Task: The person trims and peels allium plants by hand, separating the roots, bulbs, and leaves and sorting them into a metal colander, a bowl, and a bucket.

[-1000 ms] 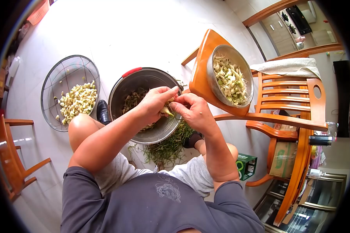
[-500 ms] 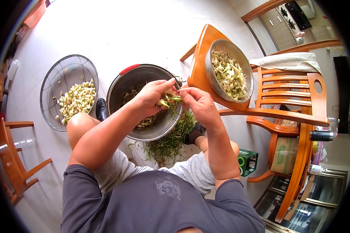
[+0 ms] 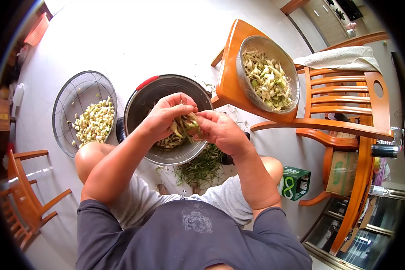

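Observation:
Over the dark metal basin [image 3: 137, 101], my left hand [image 3: 168, 117] is closed around a small bunch of bulbs with green stems and stringy roots [image 3: 180, 127]. My right hand [image 3: 221, 133] meets it from the right, its thumb and fingers pinching the green end of a bulb. Below, more rooty bulbs [image 3: 166, 143] lie in the basin, partly hidden by my hands. A heap of cut green leaves [image 3: 198, 168] spreads on the floor between my feet.
At the left, a wire-framed mesh basket [image 3: 67, 108] holds trimmed white bulbs [image 3: 94, 120]. A metal colander [image 3: 244, 74] of untrimmed bulbs [image 3: 267, 81] stands on a wooden stool [image 3: 229, 67]. Wooden chairs [image 3: 337, 101] and a green box [image 3: 294, 183] are at the right; another chair [image 3: 29, 193] is lower left.
My right hand has come in closer to my left, and the bunch between them has tilted downward. The whole view has shifted slightly with my head.

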### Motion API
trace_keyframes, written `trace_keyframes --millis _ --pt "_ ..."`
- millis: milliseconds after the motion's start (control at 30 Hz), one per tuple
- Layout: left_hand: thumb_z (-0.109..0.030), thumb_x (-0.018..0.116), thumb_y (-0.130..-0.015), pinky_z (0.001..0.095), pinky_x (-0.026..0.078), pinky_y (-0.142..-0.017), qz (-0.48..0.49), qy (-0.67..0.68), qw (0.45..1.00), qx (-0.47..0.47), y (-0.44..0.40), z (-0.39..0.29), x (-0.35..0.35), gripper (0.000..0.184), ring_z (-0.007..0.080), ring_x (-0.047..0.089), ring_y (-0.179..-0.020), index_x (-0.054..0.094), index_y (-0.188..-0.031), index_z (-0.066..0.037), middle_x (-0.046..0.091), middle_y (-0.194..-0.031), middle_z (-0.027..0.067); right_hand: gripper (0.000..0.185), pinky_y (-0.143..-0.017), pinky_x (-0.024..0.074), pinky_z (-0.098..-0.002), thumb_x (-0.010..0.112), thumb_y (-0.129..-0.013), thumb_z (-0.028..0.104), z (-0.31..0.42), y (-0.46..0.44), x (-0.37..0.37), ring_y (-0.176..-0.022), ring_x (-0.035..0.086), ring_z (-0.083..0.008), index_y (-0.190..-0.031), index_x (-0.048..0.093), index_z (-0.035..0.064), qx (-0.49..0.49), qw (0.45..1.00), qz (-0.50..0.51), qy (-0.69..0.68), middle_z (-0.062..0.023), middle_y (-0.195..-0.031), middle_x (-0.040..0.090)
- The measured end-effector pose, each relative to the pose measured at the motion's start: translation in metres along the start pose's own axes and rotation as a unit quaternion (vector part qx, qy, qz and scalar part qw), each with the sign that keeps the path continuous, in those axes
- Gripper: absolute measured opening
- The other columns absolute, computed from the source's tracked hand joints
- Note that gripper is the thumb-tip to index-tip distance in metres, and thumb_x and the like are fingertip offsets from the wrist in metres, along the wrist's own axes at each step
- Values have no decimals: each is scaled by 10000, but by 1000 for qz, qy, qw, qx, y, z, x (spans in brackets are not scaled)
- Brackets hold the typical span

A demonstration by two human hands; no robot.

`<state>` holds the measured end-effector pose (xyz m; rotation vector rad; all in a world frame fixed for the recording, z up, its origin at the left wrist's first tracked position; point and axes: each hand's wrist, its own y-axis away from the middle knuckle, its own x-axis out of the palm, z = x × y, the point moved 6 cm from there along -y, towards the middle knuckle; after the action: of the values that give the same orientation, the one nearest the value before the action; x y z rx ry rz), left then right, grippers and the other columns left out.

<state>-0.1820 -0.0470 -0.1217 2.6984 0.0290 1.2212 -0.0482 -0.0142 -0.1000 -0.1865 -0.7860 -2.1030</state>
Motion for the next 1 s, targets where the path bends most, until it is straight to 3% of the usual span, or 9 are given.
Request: trace_keyframes --millis 267,367,567,667,767,800,900,967,1000 --pt "-166 722 -835 215 498 -683 2 -334 943 -13 10 -15 10 228 51 586 -768 657 -992 -14 650 -845 6 157 -563 423 -196 585 -934 152 15 6 -12 -623 499 -29 -916 654 11 -108 932 -119 326 39 -703 560" --pt "-173 724 -831 206 486 -677 -2 -377 926 -28 12 -17 12 235 40 573 -774 673 -1002 -19 653 -846 -10 159 -540 388 -201 585 -934 150 19 11 -6 -598 461 -27 -916 652 7 -116 933 -98 327 45 -672 541" --pt "-132 692 -829 234 473 -699 17 -449 893 26 17 -18 18 200 70 573 -806 692 -978 1 640 -836 26 161 -557 412 -275 604 -898 145 12 14 -5 -601 474 -83 -862 645 -6 -153 908 -145 363 -74 -645 577" --pt "-100 689 -801 254 469 -691 25 -465 885 26 20 -18 20 175 103 581 -786 702 -938 8 635 -821 56 115 -519 398 -292 621 -885 103 17 22 8 -556 482 -111 -826 631 5 -190 887 -96 411 -36 -609 531" --pt "-70 690 -759 275 472 -671 54 -507 860 18 28 -16 26 167 141 595 -751 709 -901 14 634 -798 83 68 -534 427 -335 635 -844 72 16 30 18 -561 553 -237 -808 626 14 -313 755 13 576 -125 -644 565" --pt "-72 691 -761 278 471 -672 54 -496 866 -1 31 -12 26 165 141 597 -755 707 -899 16 632 -792 83 40 -551 455 -359 647 -815 52 15 30 16 -611 570 -323 -801 629 19 -299 756 30 582 -159 -692 589" --pt "-107 679 -802 254 488 -646 18 -494 868 -40 33 -17 21 174 111 607 -717 708 -917 20 658 -776 67 88 -571 468 -388 640 -825 91 23 45 17 -621 576 -328 -774 614 24 -335 781 84 521 -126 -663 572" --pt "-147 677 -820 232 495 -650 -92 -458 878 -102 34 -40 1 215 93 613 -705 705 -938 31 679 -772 60 37 -527 465 -301 668 -798 9 51 79 0 -585 612 -191 -766 659 -7 -328 853 64 400 -126 -690 648" --pt "-161 677 -847 207 480 -571 -110 -411 904 -44 34 -49 -3 211 60 592 -670 708 -944 24 678 -770 39 51 -496 433 -270 654 -821 5 59 96 -18 -552 566 -146 -774 671 -1 -381 887 -3 263 -103 -691 654"
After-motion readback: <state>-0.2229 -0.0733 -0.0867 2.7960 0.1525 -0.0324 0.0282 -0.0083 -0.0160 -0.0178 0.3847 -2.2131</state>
